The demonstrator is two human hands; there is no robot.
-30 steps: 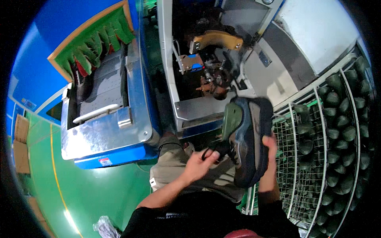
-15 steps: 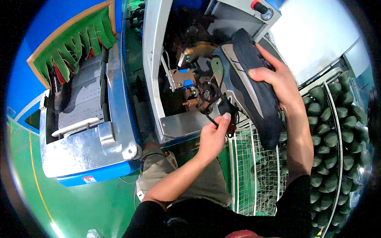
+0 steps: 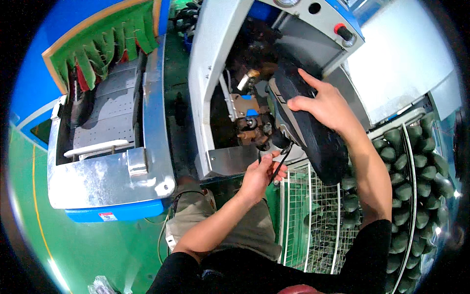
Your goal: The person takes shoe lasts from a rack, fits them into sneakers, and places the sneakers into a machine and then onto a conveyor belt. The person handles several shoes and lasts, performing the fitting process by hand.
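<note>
My right hand (image 3: 325,105) grips a dark sneaker (image 3: 320,152) with a grey side stripe, thumb on the side and fingers over the sole. The sneaker is tilted, its sole turned toward the right and its far end inside the open machine. Its opening faces the metal clamp parts (image 3: 257,132), and I cannot tell whether they touch. Below the sneaker, my left hand (image 3: 259,176) is closed on its black shoelaces (image 3: 289,150), which hang down from the upper.
The machine's white frame (image 3: 208,98) surrounds the clamps, with a red-black knob (image 3: 344,32) at its upper right. A conveyor (image 3: 105,110) with green flaps and a dark shoe stands left. Right are a white wire cart (image 3: 309,220) and a rack of dark green shoe lasts (image 3: 404,171).
The sneaker has moved farther into the machine toward the clamps and rolled, showing less of its side. My left hand has slid down the laces, away from the upper. The view has shifted slightly.
</note>
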